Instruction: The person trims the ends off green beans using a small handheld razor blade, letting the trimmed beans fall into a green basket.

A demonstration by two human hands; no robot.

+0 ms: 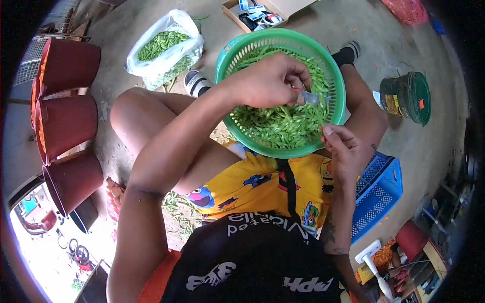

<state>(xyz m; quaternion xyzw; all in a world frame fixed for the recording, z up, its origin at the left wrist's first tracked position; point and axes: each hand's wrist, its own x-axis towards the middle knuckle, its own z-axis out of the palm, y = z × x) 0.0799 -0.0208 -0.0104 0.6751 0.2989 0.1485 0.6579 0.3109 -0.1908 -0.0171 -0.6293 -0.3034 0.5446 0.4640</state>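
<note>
The person sits with a green basket [227, 55] resting on the knees, filled with cut green pods [283, 126]. The left hand [268, 81] reaches over the middle of the basket, its grip closed tight around a small knife [312, 97] whose pale blade points toward the right rim, just above the pods. The right hand [346, 151] sits at the near right edge of the basket, fingers loosely curled with one fingertip up against the rim; whether its grip holds a pod cannot be told. On the concrete floor [323, 25] beyond the left knee stands a clear plastic bag [164, 50] holding more green pods, well apart from the basket. Three red-brown pots [70, 121] line the left side. A blue crate [381, 189] lies just beside the right forearm, and a dark green bucket [406, 96] stands farther out on the right. A cardboard box [255, 12] lies past the basket's far rim.
</note>
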